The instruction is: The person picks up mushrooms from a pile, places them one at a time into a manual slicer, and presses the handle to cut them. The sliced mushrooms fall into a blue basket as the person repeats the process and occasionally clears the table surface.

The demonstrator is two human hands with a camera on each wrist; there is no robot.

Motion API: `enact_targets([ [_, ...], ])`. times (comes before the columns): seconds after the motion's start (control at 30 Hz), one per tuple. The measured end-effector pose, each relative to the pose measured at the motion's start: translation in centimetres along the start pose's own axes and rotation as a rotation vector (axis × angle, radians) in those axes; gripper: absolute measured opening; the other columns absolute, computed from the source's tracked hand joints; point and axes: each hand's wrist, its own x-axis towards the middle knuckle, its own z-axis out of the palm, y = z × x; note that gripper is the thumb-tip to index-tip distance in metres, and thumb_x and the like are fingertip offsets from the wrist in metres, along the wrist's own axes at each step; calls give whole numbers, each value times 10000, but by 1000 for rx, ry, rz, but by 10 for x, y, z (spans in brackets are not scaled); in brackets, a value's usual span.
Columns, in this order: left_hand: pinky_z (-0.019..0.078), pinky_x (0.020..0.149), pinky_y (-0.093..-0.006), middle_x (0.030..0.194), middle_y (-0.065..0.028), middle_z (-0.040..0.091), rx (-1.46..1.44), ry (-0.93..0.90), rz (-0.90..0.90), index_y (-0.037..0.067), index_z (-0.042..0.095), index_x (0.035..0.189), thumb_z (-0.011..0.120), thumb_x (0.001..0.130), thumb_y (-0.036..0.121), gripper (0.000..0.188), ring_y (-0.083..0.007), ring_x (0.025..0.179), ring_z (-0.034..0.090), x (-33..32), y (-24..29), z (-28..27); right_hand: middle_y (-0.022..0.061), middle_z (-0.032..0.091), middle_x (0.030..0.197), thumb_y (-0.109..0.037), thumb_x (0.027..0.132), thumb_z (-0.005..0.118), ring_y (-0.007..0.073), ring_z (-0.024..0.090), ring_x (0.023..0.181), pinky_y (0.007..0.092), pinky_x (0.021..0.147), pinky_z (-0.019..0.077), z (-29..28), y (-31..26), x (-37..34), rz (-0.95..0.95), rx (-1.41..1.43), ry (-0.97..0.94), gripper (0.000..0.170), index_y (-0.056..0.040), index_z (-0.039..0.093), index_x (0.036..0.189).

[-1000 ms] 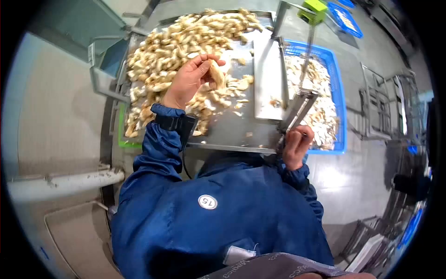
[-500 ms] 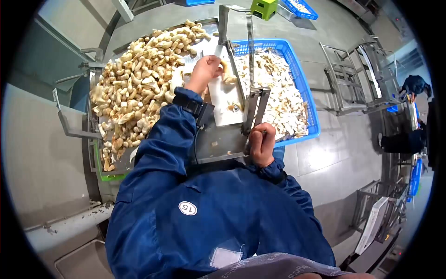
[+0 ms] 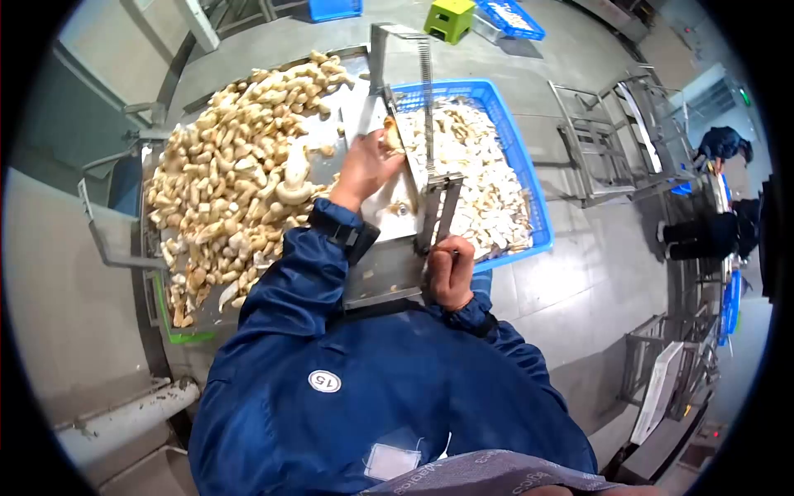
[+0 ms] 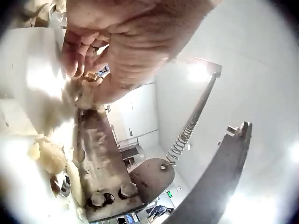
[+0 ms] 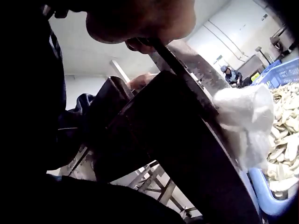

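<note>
A metal cutter with a long blade arm (image 3: pixel 439 211) and a spring (image 3: pixel 428 107) stands over a pale board (image 3: pixel 395 217). My left hand (image 3: pixel 368 169) pinches a tan mushroom piece (image 3: pixel 391 136) on the board beside the blade; in the left wrist view the left hand (image 4: pixel 135 46) bends its fingers over that piece (image 4: pixel 88 91). My right hand (image 3: pixel 451 271) is curled round the near end of the blade arm; the right wrist view shows this hand (image 5: pixel 140 18) at the top, on the dark metal arm. Whole mushrooms (image 3: pixel 223 174) lie heaped left of the board.
A blue basket (image 3: pixel 529 182) of sliced pieces (image 3: pixel 475 165) stands right of the cutter. Beyond are a green stool (image 3: pixel 449 21) and metal racks (image 3: pixel 595 140). Two people (image 3: pixel 721 145) are at the far right. A white pipe (image 3: pixel 128 413) runs at lower left.
My left hand has moved right, from above the mushroom heap to the board beside the blade, with the piece. The right hand keeps its hold on the arm. The view has shifted.
</note>
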Motion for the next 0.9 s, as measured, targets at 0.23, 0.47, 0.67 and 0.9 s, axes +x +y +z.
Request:
enact_targets([
  [0.23, 478, 888, -413, 1073, -179, 581, 301, 73, 127, 72, 634, 1140, 714, 782, 228, 398, -349, 1015, 577, -16, 24, -14, 81, 551, 862, -65, 975, 536, 125, 507, 654, 273, 598, 434, 3, -4, 0, 17, 26, 21, 174, -18, 472, 1130],
  [0.47, 546, 763, -365, 1048, -203, 670, -179, 23, -182, -3, 573, 1248, 778, 800, 316, 587, -270, 908, 672, -8, -12, -2, 76, 554, 834, -86, 990, 516, 116, 507, 640, 279, 584, 429, 0, -2, -1, 36, 7, 2, 144, -34, 461, 1112],
  [0.67, 537, 782, -366, 984, -205, 699, -96, -26, -157, -63, 563, 1222, 787, 779, 336, 636, -305, 855, 688, -17, 15, 4, 67, 538, 844, -75, 992, 503, 106, 496, 667, 262, 604, 421, 1, 4, -5, 35, 19, 19, 146, -29, 453, 1121],
  [0.9, 484, 750, -428, 983, -169, 581, 72, 229, 227, 26, 525, 1113, 745, 749, 146, 442, -330, 860, 579, -26, 13, 15, 38, 459, 801, -126, 1023, 460, 95, 405, 600, 230, 546, 364, 5, -4, 2, 7, -13, 5, 141, -56, 400, 1130],
])
